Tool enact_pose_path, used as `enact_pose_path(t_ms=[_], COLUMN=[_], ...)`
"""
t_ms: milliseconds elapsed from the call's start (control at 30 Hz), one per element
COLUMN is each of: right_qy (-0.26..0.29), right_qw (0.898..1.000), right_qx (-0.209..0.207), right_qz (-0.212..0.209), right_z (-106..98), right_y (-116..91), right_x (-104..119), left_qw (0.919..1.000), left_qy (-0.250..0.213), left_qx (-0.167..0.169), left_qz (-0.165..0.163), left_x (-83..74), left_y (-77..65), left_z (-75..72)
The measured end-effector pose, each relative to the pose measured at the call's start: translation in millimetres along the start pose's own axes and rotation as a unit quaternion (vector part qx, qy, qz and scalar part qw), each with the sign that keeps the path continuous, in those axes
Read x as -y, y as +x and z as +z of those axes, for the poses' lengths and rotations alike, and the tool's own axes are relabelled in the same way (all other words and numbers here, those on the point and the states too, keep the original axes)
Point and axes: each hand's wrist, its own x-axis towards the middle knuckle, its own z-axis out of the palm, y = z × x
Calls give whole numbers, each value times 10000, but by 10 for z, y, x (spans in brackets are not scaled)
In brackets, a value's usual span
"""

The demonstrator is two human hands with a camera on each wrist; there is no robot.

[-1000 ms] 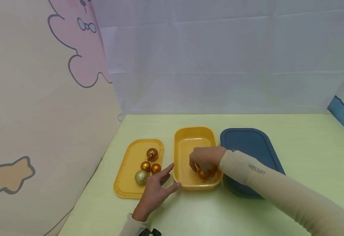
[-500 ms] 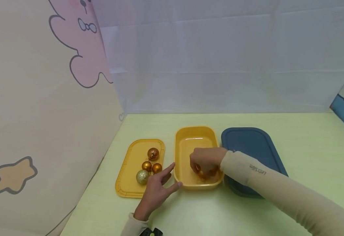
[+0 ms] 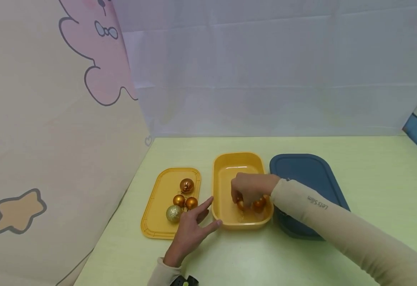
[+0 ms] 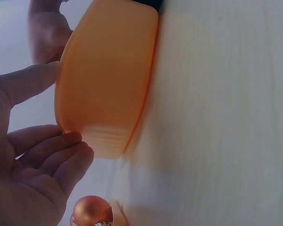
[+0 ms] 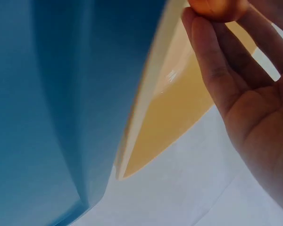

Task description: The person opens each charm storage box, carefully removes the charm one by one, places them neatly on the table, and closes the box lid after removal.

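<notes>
My right hand (image 3: 250, 186) is inside the yellow box (image 3: 220, 178), its fingers bent down and pinching an orange bauble (image 3: 241, 205). Another orange bauble (image 3: 259, 203) lies beside it near the box's right wall. In the right wrist view, a bauble (image 5: 219, 8) shows at the fingertips (image 5: 203, 30), cut off by the frame's top. My left hand (image 3: 190, 232) holds its spread thumb and fingers against the box's near left corner. In the left wrist view, the thumb (image 4: 35, 81) meets the rim and the fingers lie along the outer corner.
Left of the box, a flat yellow lid (image 3: 158, 204) bears a shiny copper bauble (image 3: 186, 185), two small orange baubles (image 3: 178, 201) and a glittery gold bauble (image 3: 174, 213). A dark blue lidded box (image 3: 301, 171) stands close on the right, partly under the right sleeve.
My right hand has lifted slightly inside the box with a bauble at its fingertips, and the second bauble there now shows more. The left hand keeps its place at the corner.
</notes>
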Motion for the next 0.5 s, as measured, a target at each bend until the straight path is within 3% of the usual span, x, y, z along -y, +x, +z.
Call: enact_pose_path(t_ms=[167, 500], right_qy=[-124, 202], right_qw=[9985, 9912], right_qx=[-314, -730], right_qz=[-431, -1085], right_z=[-60, -210], right_y=[4, -61], right_x=[-19, -42], left_qw=[10000, 10000], left_qy=[27, 7], left_qx=[12, 49], left_qz=[-9, -52], left_x=[1, -10], left_y=[-2, 5], left_z=[2, 20])
